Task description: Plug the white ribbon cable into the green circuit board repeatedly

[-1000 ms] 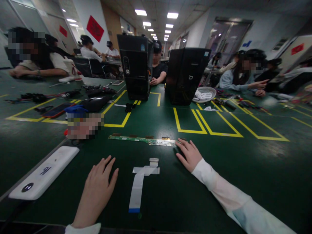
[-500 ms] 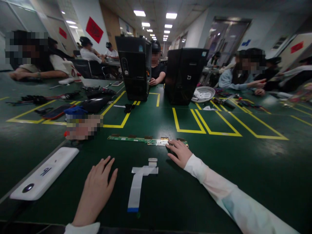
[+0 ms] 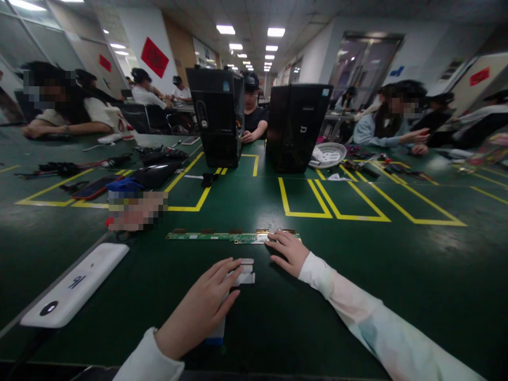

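The long, narrow green circuit board (image 3: 222, 237) at twelve o'clock, likely light, stiff and fragile, best taken by its edges, lies under the right hand (image 3: 289, 253), grip loose, while the left hand (image 3: 210, 288), unclenched, partly covers a bendable white ribbon cable (image 3: 246, 278) nearer twelve o'clock, and a white plastic lattice basket (image 3: 338, 148) at one holds pale items.

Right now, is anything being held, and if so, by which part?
Nothing looks held: the left hand is open over the ribbon cable, the right hand spread over the circuit board's right half.
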A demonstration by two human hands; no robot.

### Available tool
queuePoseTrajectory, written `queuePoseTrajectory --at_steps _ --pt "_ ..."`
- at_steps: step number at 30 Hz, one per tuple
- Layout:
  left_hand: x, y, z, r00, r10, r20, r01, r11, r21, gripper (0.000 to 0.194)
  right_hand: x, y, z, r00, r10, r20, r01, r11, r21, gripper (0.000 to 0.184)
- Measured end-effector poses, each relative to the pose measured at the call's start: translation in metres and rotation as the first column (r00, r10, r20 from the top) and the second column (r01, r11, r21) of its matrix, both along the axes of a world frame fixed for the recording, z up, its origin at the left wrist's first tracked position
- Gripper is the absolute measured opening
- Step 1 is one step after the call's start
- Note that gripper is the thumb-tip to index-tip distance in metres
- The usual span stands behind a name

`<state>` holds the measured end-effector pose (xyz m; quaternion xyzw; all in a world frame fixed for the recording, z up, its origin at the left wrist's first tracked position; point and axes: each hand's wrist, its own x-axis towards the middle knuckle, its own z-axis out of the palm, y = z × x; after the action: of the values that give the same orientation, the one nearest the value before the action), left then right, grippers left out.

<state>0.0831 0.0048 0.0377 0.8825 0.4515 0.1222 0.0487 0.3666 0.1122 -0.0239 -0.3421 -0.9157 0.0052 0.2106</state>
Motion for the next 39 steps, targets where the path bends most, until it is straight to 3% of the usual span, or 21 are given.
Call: queuePoseTrajectory --at_steps 3,9,16,27,39 --pt "0.013 0.011 0.004 0.998 -0.058 0.002 0.058 0.998 -0.024 0.044 0.000 -0.001 0.001 0.999 -0.037 -0.020 0.037 0.999 0.033 0.041" --pt "0.029 0.031 -0.010 0.996 -0.090 0.015 0.090 0.995 -0.051 0.047 0.000 -0.001 0.001 0.999 -0.041 -0.022 0.041 0.999 0.007 0.040" --pt "0.052 0.048 -0.018 0.996 -0.080 -0.030 0.082 0.995 0.056 0.043 0.000 -0.003 0.004 0.999 -0.038 -0.032 0.038 0.999 -0.010 0.041" --pt "0.055 0.039 -0.014 1.000 -0.024 -0.007 0.023 0.999 -0.033 0.051 0.000 -0.006 0.013 0.999 -0.034 0.001 0.034 0.998 -0.048 0.043" --pt "0.063 0.029 -0.022 0.998 0.060 -0.017 -0.059 0.998 0.017 0.052 0.000 -0.006 0.012 1.000 -0.025 -0.005 0.025 1.000 -0.019 0.041"
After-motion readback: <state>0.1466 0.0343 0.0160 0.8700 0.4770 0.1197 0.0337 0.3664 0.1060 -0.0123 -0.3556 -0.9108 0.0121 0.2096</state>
